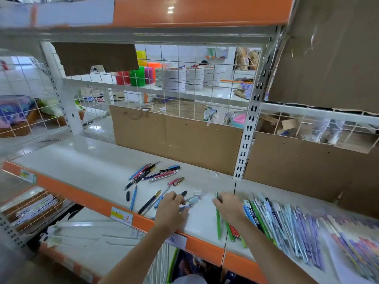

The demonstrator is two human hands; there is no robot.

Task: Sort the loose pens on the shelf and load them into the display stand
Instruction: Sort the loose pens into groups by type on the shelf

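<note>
left hand (171, 210) fingers curled, right hand (228, 207) gripping, forearms outstretched

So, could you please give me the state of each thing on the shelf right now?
Left hand: fingers curled on a pale blue pen.
Right hand: grips a green pen.
Loose pens: scattered, lying flat.
Black cap: off, lying alone.
Sorted pens: laid side by side at right.
Shelf: bears all pens.

row of pens (291, 226): motion-blurred at right, colours smear, count unclear, far end cut by the frame edge | right hand (228, 208): covers upper part of green pen (218, 224), grip unclear | left hand (171, 210): fingers (178, 198) hide pen ends beneath | price label (121, 215): writing too small to read
</note>
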